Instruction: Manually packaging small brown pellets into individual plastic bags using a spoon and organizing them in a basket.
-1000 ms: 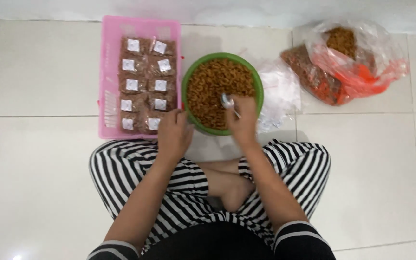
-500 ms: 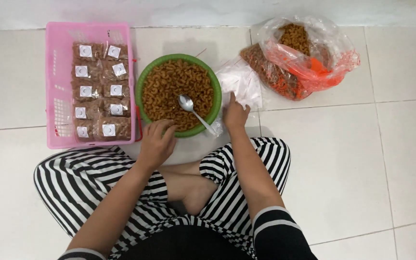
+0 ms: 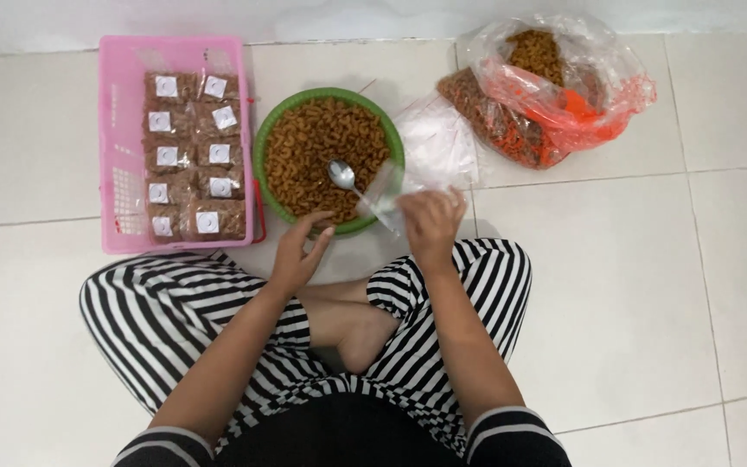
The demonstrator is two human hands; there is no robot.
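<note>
A green bowl [image 3: 396, 147] full of brown curled snacks [image 3: 313, 147] stands on the tiled floor in front of my crossed legs. A metal spoon [image 3: 345, 180] lies in it, handle toward the near right rim. My right hand [image 3: 430, 220] holds a small clear plastic bag [image 3: 382, 190] over that rim. My left hand [image 3: 300, 251] hovers at the bowl's near edge with fingers apart, holding nothing. A pile of empty clear bags [image 3: 438, 147] lies right of the bowl.
A pink basket [image 3: 118, 147] at the left holds several packed snack bags with white round stickers. At the back right sits a large clear and orange plastic bag [image 3: 555, 95] of the same snacks. A wall runs along the far edge.
My right hand let go of the spoon, reached to the pile of clear bags, and has come back holding one by the bowl. My left hand opened at the bowl's near edge.
</note>
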